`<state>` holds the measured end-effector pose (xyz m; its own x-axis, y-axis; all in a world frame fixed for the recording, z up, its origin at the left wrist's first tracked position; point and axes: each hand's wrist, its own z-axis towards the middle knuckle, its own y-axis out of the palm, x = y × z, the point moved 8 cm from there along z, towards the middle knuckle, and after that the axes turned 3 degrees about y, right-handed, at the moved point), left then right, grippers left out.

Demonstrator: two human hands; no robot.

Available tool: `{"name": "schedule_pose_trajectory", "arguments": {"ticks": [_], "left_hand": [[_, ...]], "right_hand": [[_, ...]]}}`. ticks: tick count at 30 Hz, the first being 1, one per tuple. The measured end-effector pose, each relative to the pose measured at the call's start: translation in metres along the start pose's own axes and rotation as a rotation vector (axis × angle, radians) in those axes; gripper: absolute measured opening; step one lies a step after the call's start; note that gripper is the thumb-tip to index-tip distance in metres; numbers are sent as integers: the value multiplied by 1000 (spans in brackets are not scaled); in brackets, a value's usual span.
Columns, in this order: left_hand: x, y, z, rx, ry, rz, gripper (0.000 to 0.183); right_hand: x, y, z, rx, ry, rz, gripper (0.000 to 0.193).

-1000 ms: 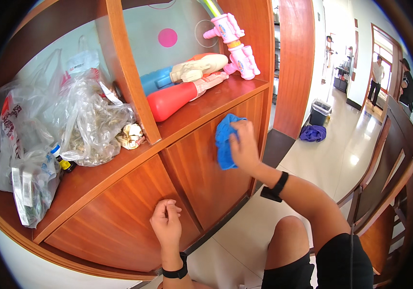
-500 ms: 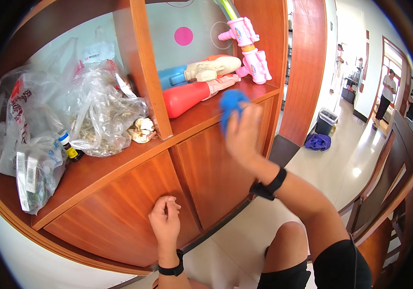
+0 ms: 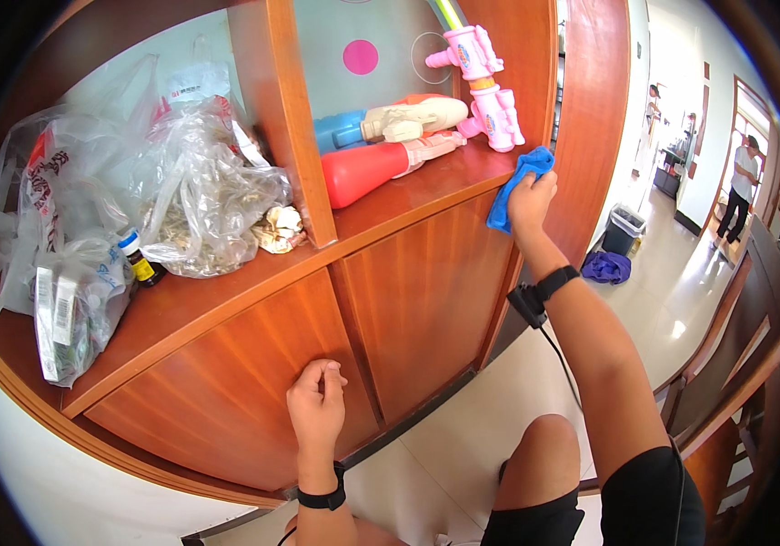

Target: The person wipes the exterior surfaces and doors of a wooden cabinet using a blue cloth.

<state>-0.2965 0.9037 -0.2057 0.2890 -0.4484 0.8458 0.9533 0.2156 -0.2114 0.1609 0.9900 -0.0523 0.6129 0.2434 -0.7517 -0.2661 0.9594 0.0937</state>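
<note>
Right of the upright divider, a bare strip runs along the front edge of the cabinet shelf before the red plastic toy; the pink toy gun blocks the right end, right hand and blue cloth the front right corner; plastic bags crowd the left end

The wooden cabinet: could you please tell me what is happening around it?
The person's right hand holds a blue cloth at the right front edge of the wooden cabinet. The left hand is loosely curled before the left door, with nothing visible in it. On the shelf, plastic bags lie left of the divider; a red toy and a pink toy are right of it.
</note>
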Motion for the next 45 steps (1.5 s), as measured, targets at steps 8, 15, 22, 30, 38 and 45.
{"name": "schedule_pose_trajectory", "arguments": {"ticks": [8,15,22,30,38,45], "left_hand": [[-12,-6,2,-3,-26,82,19],[3,7,-5,16,84,95,20],[5,-4,-6,3,75,120,22],[2,10,-6,-19,57,119,24],[-1,23,-6,-60,158,-235,24],[6,47,-30,-340,-239,-919,62]], "right_hand": [[-148,-3,-184,-264,-519,303,31],[-167,-48,-137,-409,-681,425,37],[-111,7,-39,-529,-347,-179,24],[-199,-10,-152,-549,-912,-16,22],[-135,-40,-246,-1447,898,1254,32],[-70,-69,-313,-1175,1512,1382,49]]}}
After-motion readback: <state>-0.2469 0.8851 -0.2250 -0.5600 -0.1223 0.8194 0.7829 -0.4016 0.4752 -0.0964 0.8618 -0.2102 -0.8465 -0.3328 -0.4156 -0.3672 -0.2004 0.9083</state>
